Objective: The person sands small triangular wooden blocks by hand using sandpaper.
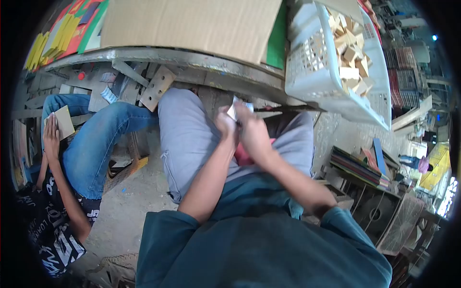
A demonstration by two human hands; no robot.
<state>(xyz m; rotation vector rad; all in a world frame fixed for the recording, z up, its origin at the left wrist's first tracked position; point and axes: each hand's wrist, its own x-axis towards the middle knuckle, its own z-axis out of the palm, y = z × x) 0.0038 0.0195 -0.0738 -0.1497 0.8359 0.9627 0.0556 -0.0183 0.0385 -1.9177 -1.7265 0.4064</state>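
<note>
Pale block (238, 106), gripped by left hand (225, 126) and right hand (253, 132), is too blurred to show its axis.

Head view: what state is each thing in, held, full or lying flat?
Left hand, shut on the piece.
Right hand, shut on the piece.
Basket, on the table, full of blocks.
Cardboard, flat on the table.
Co-worker's hand, holding a board.

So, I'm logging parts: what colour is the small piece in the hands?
White. The small piece shows in the head view, though blurred.
</note>
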